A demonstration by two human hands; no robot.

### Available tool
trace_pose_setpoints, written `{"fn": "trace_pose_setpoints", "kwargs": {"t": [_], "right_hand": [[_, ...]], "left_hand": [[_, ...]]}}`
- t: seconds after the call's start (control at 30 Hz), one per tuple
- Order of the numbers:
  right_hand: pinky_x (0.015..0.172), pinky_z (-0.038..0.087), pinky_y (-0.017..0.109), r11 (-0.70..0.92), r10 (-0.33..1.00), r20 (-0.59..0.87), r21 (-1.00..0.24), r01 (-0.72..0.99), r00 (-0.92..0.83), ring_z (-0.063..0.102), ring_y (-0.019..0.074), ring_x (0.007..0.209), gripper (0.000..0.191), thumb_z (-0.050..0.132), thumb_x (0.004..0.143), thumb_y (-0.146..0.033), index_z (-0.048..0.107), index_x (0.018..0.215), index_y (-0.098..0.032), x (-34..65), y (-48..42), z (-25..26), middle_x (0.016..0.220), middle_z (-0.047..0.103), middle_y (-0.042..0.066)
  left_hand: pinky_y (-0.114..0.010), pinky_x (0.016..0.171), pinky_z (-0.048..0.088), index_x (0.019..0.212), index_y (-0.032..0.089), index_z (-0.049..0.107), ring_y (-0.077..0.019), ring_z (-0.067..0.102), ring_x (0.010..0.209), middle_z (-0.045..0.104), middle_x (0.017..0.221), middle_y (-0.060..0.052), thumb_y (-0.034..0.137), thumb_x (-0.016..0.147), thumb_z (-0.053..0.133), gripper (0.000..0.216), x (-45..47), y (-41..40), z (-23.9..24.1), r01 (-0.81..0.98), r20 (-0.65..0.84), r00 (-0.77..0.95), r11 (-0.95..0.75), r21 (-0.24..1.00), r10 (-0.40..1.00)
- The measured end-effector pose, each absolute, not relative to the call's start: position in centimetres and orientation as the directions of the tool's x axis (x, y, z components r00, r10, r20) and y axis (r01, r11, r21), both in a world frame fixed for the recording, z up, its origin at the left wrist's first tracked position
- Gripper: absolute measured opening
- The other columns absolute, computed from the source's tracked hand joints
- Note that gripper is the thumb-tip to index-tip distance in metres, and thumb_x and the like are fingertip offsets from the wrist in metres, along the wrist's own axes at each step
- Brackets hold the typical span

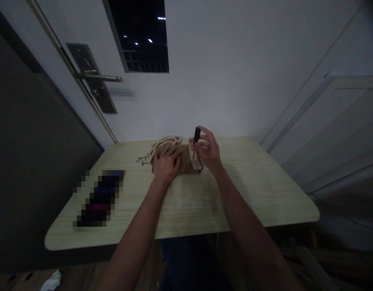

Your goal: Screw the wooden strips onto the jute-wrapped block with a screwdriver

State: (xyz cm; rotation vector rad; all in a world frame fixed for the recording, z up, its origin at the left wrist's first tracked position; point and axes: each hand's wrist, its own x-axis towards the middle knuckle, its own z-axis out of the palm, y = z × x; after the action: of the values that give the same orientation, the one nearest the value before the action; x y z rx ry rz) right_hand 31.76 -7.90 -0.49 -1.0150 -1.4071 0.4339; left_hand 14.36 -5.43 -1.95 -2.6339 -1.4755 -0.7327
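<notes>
A brown wooden board [185, 161] lies on the table, with a paler wooden piece [196, 162] across its right end. My left hand [167, 162] rests flat on the board's left part, fingers spread. My right hand [208, 148] is closed on a screwdriver [197, 135] with a black handle, held nearly upright. Its shaft points down at the pale piece, where a screw seems to stand under the tip; the exact contact is too small to make out. Several loose screws [142, 159] lie left of the board. Curved pale wooden pieces [170, 140] sit behind it.
The light wood-grain table [247, 190] stands against a white door [204, 93] with a metal handle [101, 77] and a dark window [140, 36]. A blurred-out dark object [100, 198] lies on the table's left. White crumpled material [51, 280] is on the floor.
</notes>
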Motion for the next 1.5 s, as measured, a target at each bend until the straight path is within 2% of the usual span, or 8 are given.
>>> {"fn": "trace_pose_setpoints", "kwargs": {"t": [0.2,0.47,0.57,0.77,0.9,1.07,1.27,1.5], "right_hand": [[0.058,0.06,0.027,0.519,0.773,0.6,-0.784,0.34,0.205,0.067,0.0157,0.075,0.069,0.066,0.079,-0.049,0.035,0.139,-0.033,31.8,-7.4,-0.6,0.11,0.063,0.006],[0.073,0.06,0.034,0.514,0.81,0.566,-0.811,0.28,0.153,0.069,0.0166,0.083,0.051,0.058,0.084,-0.048,0.049,0.129,-0.027,31.8,-6.9,-1.6,0.107,0.067,0.007],[0.072,0.06,0.033,0.517,0.81,0.565,-0.814,0.263,0.157,0.069,0.0162,0.081,0.052,0.057,0.085,-0.05,0.047,0.13,-0.027,31.8,-6.9,-1.6,0.106,0.068,0.007],[0.057,0.059,0.026,0.502,0.791,0.579,-0.798,0.333,0.197,0.066,0.014,0.072,0.072,0.066,0.08,-0.044,0.031,0.143,-0.035,31.7,-7.1,-1.2,0.112,0.062,0.006],[0.055,0.058,0.026,0.51,0.782,0.598,-0.776,0.371,0.176,0.065,0.0136,0.074,0.067,0.062,0.083,-0.043,0.033,0.142,-0.037,31.8,-7.3,-1.0,0.12,0.058,0.007],[0.068,0.06,0.029,0.536,0.791,0.599,-0.778,0.327,0.127,0.067,0.0156,0.083,0.055,0.048,0.091,-0.048,0.032,0.142,-0.034,32.0,-7.8,-0.7,0.116,0.061,0.007],[0.058,0.058,0.026,0.517,0.774,0.607,-0.769,0.376,0.179,0.066,0.0157,0.076,0.066,0.061,0.083,-0.049,0.031,0.14,-0.035,31.7,-7.5,-0.8,0.112,0.062,0.006],[0.064,0.059,0.029,0.538,0.771,0.618,-0.761,0.362,0.153,0.065,0.0147,0.079,0.056,0.059,0.085,-0.041,0.038,0.137,-0.033,31.7,-7.7,-0.7,0.117,0.059,0.007]], "left_hand": [[-0.054,0.109,0.024,0.125,0.03,0.06,-0.0259,0.04,0.133,0.054,0.138,-0.001,0.035,0.095,0.035,0.039,14.4,-5.5,-2.0,0.812,0.417,0.434,-0.547,0.203,0.799],[-0.055,0.109,0.024,0.123,0.029,0.06,-0.0266,0.041,0.133,0.055,0.137,-0.001,0.035,0.094,0.035,0.039,14.4,-5.3,-2.1,0.804,0.427,0.432,-0.554,0.216,0.794],[-0.055,0.109,0.024,0.124,0.03,0.06,-0.0263,0.04,0.133,0.054,0.138,-0.001,0.035,0.094,0.036,0.038,14.4,-5.2,-2.1,0.806,0.424,0.435,-0.553,0.21,0.795],[-0.055,0.108,0.025,0.122,0.03,0.061,-0.026,0.041,0.133,0.055,0.137,-0.001,0.035,0.095,0.035,0.038,14.4,-5.3,-2.2,0.804,0.441,0.436,-0.56,0.201,0.784],[-0.055,0.108,0.026,0.122,0.029,0.061,-0.026,0.042,0.132,0.054,0.138,-0.001,0.034,0.095,0.036,0.037,14.4,-5.3,-2.2,0.803,0.446,0.432,-0.559,0.204,0.784],[-0.054,0.109,0.024,0.123,0.03,0.06,-0.0259,0.041,0.133,0.054,0.138,0.0,0.034,0.095,0.036,0.038,14.4,-5.3,-2.2,0.806,0.433,0.432,-0.554,0.209,0.791],[-0.054,0.108,0.025,0.123,0.029,0.06,-0.0257,0.041,0.133,0.054,0.138,0.0,0.034,0.095,0.037,0.037,14.4,-5.4,-2.0,0.811,0.432,0.43,-0.549,0.201,0.793],[-0.055,0.107,0.026,0.122,0.029,0.06,-0.0262,0.042,0.132,0.054,0.138,-0.001,0.034,0.095,0.036,0.037,14.3,-5.4,-2.1,0.802,0.447,0.439,-0.564,0.196,0.779]]}}
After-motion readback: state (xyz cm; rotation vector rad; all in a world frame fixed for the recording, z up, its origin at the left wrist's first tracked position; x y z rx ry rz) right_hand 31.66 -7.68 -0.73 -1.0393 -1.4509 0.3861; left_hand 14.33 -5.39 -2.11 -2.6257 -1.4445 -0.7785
